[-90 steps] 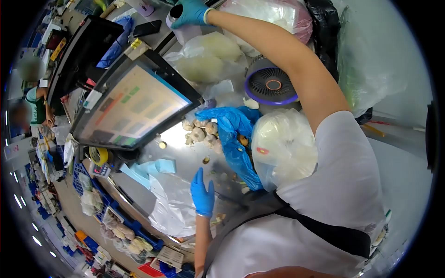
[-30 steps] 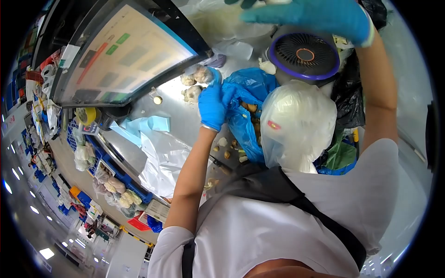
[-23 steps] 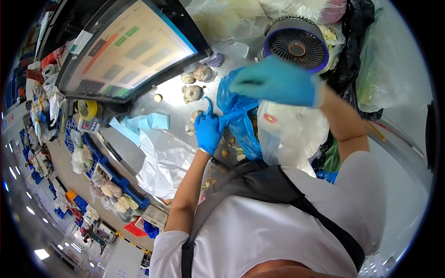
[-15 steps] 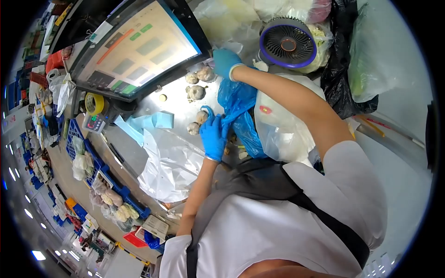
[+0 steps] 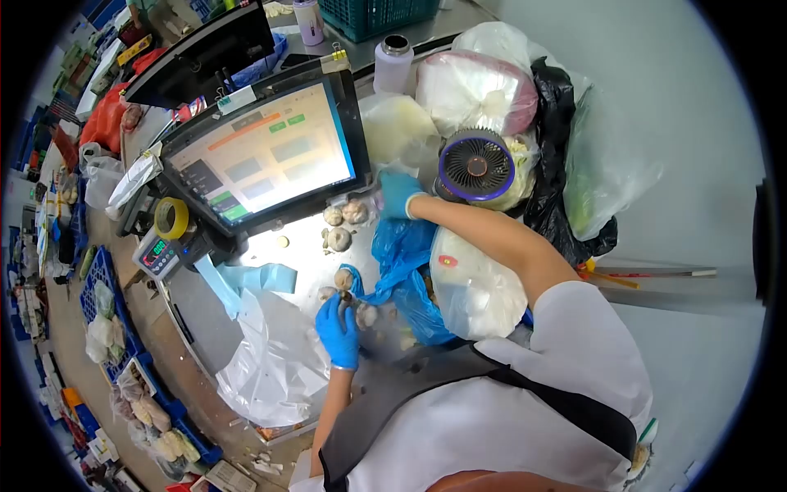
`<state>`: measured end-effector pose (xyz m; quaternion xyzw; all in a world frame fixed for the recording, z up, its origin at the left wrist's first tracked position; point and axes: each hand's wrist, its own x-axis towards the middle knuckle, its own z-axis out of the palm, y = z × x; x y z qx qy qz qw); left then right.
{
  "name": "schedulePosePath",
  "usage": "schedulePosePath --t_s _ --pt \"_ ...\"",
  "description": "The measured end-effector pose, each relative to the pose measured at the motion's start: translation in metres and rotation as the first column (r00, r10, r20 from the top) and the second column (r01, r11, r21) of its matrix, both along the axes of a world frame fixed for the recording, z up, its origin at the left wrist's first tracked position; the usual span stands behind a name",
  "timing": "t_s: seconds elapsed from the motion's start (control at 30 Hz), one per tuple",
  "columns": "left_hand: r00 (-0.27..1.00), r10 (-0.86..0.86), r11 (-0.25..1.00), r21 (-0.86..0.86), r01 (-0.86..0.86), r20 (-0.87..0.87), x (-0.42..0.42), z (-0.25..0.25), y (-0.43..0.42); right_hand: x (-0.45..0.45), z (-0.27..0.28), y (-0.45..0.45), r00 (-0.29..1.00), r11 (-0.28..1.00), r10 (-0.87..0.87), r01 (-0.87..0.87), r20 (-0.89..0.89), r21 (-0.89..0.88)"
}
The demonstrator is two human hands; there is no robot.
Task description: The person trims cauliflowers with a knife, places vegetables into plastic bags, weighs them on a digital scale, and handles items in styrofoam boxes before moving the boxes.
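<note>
My left hand [image 5: 337, 332], in a blue glove, is closed at the fingertips around something small and dark beside the garlic bulbs [image 5: 344, 279]; the fingers hide most of it. My right hand [image 5: 401, 195], in a teal glove, rests by the monitor's lower right corner, just above a blue plastic bag [image 5: 402, 246]. Its fingertips are turned down out of sight. More garlic bulbs [image 5: 337, 239] lie on the metal tabletop below the screen. Left of my left hand spreads a crumpled white plastic sheet [image 5: 270, 353], with a light blue strip [image 5: 270, 279] above it.
A lit monitor [image 5: 266, 156] stands ahead, with a scale [image 5: 156, 254] and yellow tape roll [image 5: 171, 218] to its left. Right of it are a small fan [image 5: 476, 166], a lilac bottle [image 5: 393, 66] and filled plastic bags [image 5: 484, 90]. A white bag [image 5: 475, 287] lies under my right forearm.
My left hand has come off the blue bag and closed its fingertips by the garlic. My right hand stays near the monitor's corner. The view has shifted, showing more of the back.
</note>
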<state>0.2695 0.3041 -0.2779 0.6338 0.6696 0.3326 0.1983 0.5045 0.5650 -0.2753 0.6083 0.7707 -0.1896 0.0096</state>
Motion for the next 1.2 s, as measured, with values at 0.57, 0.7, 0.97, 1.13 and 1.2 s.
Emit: schedulePosePath --t_s 0.57,0.7,0.97,1.13,1.2 --pt "0.982 0.185 0.979 -0.078 -0.188 -0.042 -0.035 0.0 0.003 0.107 0.154 0.268 0.96 0.893 -0.086 0.192 -0.266 0.406" --pt "0.979 0.201 0.97 -0.134 -0.204 -0.036 -0.036 0.005 -0.005 0.09 0.156 0.282 0.974 0.955 -0.16 0.195 -0.163 0.223" --pt "0.988 0.125 0.974 -0.179 -0.14 -0.088 -0.037 -0.007 -0.009 0.099 0.131 0.329 0.996 0.991 -0.01 -0.002 0.087 0.135" --pt "0.999 0.037 0.975 -0.216 -0.043 -0.031 -0.02 0.006 0.016 0.1 0.131 0.308 0.997 0.975 -0.073 0.069 0.016 0.21" --pt "0.999 0.04 0.978 -0.203 -0.046 -0.034 -0.021 0.004 0.014 0.103 0.128 0.285 0.995 0.905 -0.079 0.1 -0.068 0.413"
